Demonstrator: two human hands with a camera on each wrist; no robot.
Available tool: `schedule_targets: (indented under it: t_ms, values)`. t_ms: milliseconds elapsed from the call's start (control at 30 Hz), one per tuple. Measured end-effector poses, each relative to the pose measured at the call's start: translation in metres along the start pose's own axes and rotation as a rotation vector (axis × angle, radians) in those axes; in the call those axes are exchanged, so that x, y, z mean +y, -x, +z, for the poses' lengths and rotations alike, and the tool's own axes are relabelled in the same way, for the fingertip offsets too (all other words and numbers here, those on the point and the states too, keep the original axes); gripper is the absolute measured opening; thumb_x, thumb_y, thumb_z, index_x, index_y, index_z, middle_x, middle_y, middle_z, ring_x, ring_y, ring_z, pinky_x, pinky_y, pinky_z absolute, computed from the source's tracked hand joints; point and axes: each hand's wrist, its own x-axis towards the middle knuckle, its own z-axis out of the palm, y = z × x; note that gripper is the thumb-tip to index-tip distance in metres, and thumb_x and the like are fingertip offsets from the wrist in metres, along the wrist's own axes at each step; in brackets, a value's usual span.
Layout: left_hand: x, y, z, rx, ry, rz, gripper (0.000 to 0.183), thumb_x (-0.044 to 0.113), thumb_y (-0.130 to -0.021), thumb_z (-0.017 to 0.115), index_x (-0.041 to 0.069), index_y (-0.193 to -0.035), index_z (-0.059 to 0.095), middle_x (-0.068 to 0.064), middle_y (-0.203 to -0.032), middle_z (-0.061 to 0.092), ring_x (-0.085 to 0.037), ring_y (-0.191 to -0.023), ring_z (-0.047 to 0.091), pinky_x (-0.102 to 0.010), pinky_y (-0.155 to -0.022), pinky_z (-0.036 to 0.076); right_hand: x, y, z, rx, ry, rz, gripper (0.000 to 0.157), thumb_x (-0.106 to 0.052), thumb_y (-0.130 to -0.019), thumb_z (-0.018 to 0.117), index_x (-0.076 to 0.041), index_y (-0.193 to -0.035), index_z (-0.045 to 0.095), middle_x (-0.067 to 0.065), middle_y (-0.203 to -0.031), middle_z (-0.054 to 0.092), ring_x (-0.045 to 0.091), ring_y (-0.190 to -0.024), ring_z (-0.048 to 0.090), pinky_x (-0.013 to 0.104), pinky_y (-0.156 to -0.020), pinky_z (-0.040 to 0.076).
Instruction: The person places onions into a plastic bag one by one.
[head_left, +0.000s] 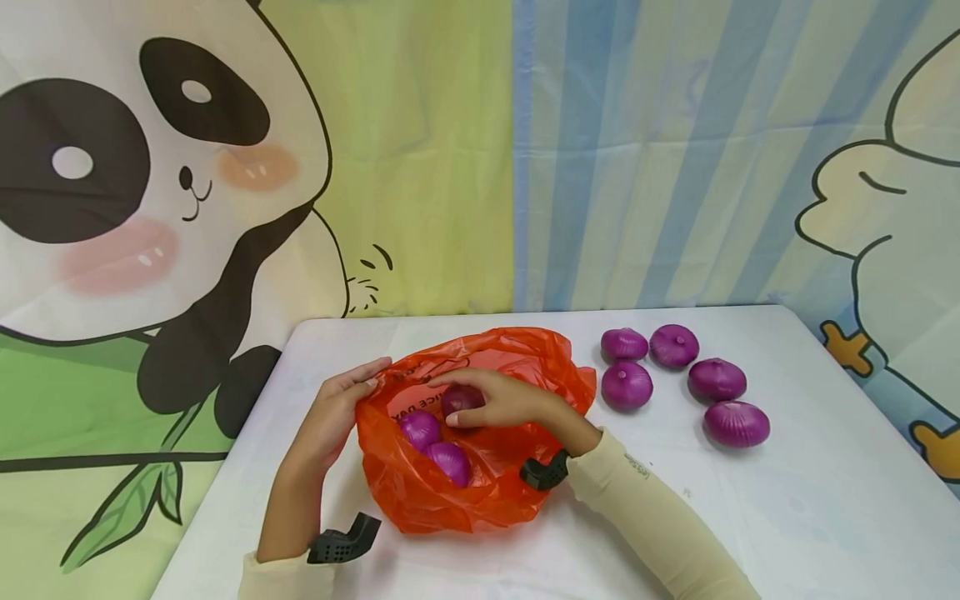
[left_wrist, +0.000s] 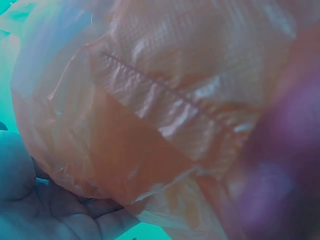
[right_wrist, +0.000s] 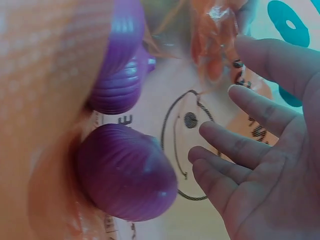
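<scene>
A red plastic bag (head_left: 420, 508) lies with its mouth wide on the white table, printed lettering and a smiling face showing inside. Three purple onions are in it: a darker one (head_left: 459, 402) beside my right hand, and two more, one (head_left: 421, 430) to its left and one (head_left: 448, 463) nearer me. My left hand (head_left: 337, 408) holds the bag's left rim; in the left wrist view the plastic covers part of its fingers. My right hand (head_left: 506, 398) reaches into the mouth. In the right wrist view its fingers (right_wrist: 245, 145) are spread, apart from the nearest onion (right_wrist: 125, 172).
Several more purple onions sit on the table (head_left: 810, 500) to the right of the bag, the closest onion (head_left: 627, 385) near its right rim and the farthest right (head_left: 737, 423) nearer me. A printed curtain (head_left: 435, 167) with a panda hangs behind the table.
</scene>
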Motion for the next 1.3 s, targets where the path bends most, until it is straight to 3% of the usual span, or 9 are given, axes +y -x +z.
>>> schedule_targets:
  t_ms: [133,400,600,733,967,1167,1300]
  values:
    - [0.001,0.001,-0.002,0.009,-0.002,-0.007,0.043,0.009,-0.103,0.036,-0.003,-0.143,0.044,-0.018,-0.144,0.045,-0.031,-0.131,0.046,-0.029,-0.094,0.047,-0.003,0.005,-0.003,0.01,0.011,0.01,0.053,-0.025,-0.092,0.066,-0.014,-0.142,0.05,0.006,-0.142,0.047,0.033,-0.128,0.046,0.048,-0.099,0.046]
    - [0.003,0.003,-0.005,0.013,-0.006,0.001,0.043,0.008,-0.103,0.034,-0.003,-0.144,0.042,-0.019,-0.145,0.044,-0.032,-0.129,0.047,-0.028,-0.094,0.047,-0.006,0.016,-0.003,0.03,0.065,-0.071,0.047,-0.022,-0.093,0.066,-0.015,-0.139,0.054,0.007,-0.139,0.051,0.028,-0.129,0.045,0.047,-0.102,0.044]
    - [0.004,0.004,-0.007,0.016,-0.003,-0.005,0.043,0.008,-0.104,0.033,-0.003,-0.145,0.041,-0.019,-0.146,0.043,-0.029,-0.129,0.048,-0.027,-0.095,0.047,-0.007,0.027,-0.003,0.041,0.103,-0.077,0.047,-0.02,-0.094,0.064,-0.007,-0.138,0.053,0.006,-0.139,0.052,0.024,-0.128,0.047,0.047,-0.103,0.043]
    - [0.003,0.004,-0.007,0.015,0.018,-0.012,0.044,0.008,-0.103,0.033,-0.003,-0.145,0.041,-0.02,-0.145,0.043,-0.027,-0.126,0.051,-0.032,-0.095,0.047,-0.009,0.033,-0.006,0.046,0.085,-0.105,0.046,-0.021,-0.094,0.064,-0.008,-0.137,0.053,0.009,-0.139,0.052,0.031,-0.127,0.048,0.05,-0.101,0.044]
    - [0.002,0.004,-0.005,0.003,0.044,-0.012,0.043,0.007,-0.103,0.034,-0.003,-0.145,0.041,-0.02,-0.145,0.043,-0.03,-0.126,0.051,-0.036,-0.094,0.047,-0.012,0.046,-0.012,0.074,0.128,-0.084,0.047,-0.027,-0.094,0.063,-0.01,-0.137,0.054,0.0,-0.141,0.05,0.02,-0.13,0.044,0.046,-0.102,0.043]
    - [0.003,0.005,-0.004,0.001,0.051,-0.018,0.043,0.008,-0.104,0.034,-0.002,-0.145,0.041,-0.02,-0.146,0.042,-0.032,-0.128,0.049,-0.034,-0.093,0.048,-0.01,0.06,-0.021,0.118,0.092,-0.095,0.045,-0.023,-0.095,0.062,-0.017,-0.139,0.054,-0.004,-0.141,0.05,0.018,-0.13,0.044,0.038,-0.101,0.045]
    - [0.004,0.005,-0.004,0.002,0.049,-0.022,0.043,0.008,-0.104,0.034,-0.002,-0.145,0.041,-0.02,-0.146,0.042,-0.032,-0.127,0.05,-0.033,-0.092,0.049,-0.005,0.07,-0.028,0.179,0.029,-0.148,0.043,-0.014,-0.095,0.062,-0.016,-0.138,0.055,-0.001,-0.141,0.051,0.018,-0.131,0.044,0.039,-0.106,0.04]
